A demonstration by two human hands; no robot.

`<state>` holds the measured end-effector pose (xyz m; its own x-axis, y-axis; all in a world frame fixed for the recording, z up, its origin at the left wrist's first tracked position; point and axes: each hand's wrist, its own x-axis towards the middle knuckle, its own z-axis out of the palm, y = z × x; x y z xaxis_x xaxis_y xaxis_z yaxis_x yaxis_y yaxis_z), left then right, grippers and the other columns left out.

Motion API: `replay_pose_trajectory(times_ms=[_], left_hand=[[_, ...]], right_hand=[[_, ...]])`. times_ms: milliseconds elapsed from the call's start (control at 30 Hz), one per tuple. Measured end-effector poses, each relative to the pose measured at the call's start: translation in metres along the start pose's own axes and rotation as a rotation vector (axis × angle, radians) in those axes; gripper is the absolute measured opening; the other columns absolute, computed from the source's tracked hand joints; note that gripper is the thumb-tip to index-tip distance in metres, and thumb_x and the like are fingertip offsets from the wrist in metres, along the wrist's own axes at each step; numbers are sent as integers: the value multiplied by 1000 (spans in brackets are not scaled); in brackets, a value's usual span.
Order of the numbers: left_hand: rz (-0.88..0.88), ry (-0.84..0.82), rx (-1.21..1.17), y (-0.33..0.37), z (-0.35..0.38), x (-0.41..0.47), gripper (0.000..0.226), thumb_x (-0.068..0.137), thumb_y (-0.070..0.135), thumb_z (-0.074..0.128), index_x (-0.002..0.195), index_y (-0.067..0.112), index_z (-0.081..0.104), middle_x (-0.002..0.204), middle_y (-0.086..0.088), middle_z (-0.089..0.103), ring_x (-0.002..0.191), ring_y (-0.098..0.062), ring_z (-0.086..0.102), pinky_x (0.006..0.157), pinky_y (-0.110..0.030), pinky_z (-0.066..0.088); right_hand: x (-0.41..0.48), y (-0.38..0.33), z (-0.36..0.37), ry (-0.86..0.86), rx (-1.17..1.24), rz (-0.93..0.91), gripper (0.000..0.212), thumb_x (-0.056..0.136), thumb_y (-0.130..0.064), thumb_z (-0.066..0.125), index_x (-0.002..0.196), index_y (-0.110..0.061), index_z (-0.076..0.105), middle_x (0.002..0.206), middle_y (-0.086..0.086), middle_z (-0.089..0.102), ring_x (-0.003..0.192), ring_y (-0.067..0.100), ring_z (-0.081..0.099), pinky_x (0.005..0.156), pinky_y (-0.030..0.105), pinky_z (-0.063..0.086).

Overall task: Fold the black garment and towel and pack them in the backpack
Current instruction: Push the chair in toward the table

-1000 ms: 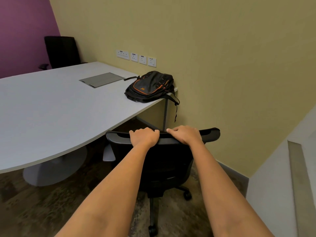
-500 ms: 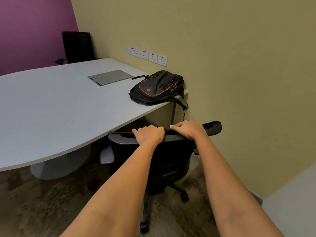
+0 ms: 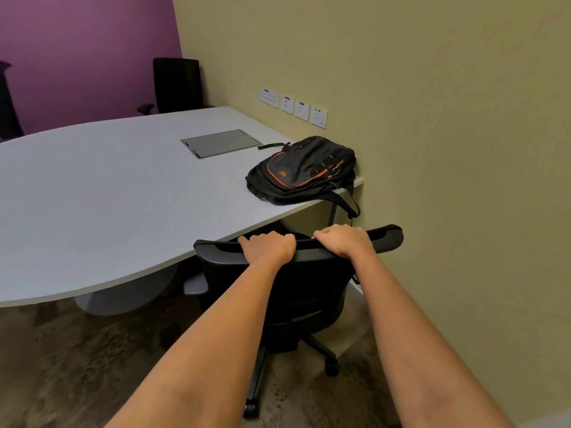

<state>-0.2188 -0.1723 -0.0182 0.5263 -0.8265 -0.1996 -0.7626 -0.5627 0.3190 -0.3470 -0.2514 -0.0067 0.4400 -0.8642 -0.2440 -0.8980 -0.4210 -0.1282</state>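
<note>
Where purple wall (image 3: 86, 57) is meeting yellow wall (image 3: 432, 118): far chair (image 3: 177, 84) is standing behind the table (image 3: 108, 196).
Table: pale top is curving across the room, carrying a flush grey panel (image 3: 221, 143).
Left hand (image 3: 268, 247): curling over the top of the near chair (image 3: 309, 273).
Backpack (image 3: 304, 171): lying at the table's right corner, beside the yellow wall.
Right hand (image 3: 343, 240): gripping that same top edge.

The only marks are on the black backpack (image 3: 304, 171), which lies on the bench (image 3: 108, 186). A small orange logo (image 3: 281, 173) shaped like a jagged letter M sits on its front pocket. A short line of orange lettering (image 3: 338, 165) runs along its side panel, too small and blurred to read. On the wall sockets (image 3: 293, 107), little blue labels (image 3: 286, 97) sit at the top of the plates; their text cannot be made out.
</note>
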Motion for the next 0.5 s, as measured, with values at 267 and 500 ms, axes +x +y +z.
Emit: replay_pose_trajectory(times_ms=[267, 500], left_hand=[[-91, 89, -47, 45, 13, 29, 47, 95, 40, 21, 85, 14, 59, 100, -8, 63, 103, -25, 53, 109, -43, 20], [-200, 147, -63, 96, 28, 53, 52, 94, 41, 21, 102, 16, 66, 110, -8, 64, 109, -26, 52, 112, -46, 20]], right_hand=[[51, 42, -17, 78, 34, -125, 43, 92, -45, 27, 110, -39, 66, 118, 4, 63, 113, 28, 54, 94, 42, 33], [93, 91, -34, 56, 23, -281, 43, 92, -43, 27, 107, -35, 67, 121, 2, 63, 114, 27, 53, 92, 40, 34]])
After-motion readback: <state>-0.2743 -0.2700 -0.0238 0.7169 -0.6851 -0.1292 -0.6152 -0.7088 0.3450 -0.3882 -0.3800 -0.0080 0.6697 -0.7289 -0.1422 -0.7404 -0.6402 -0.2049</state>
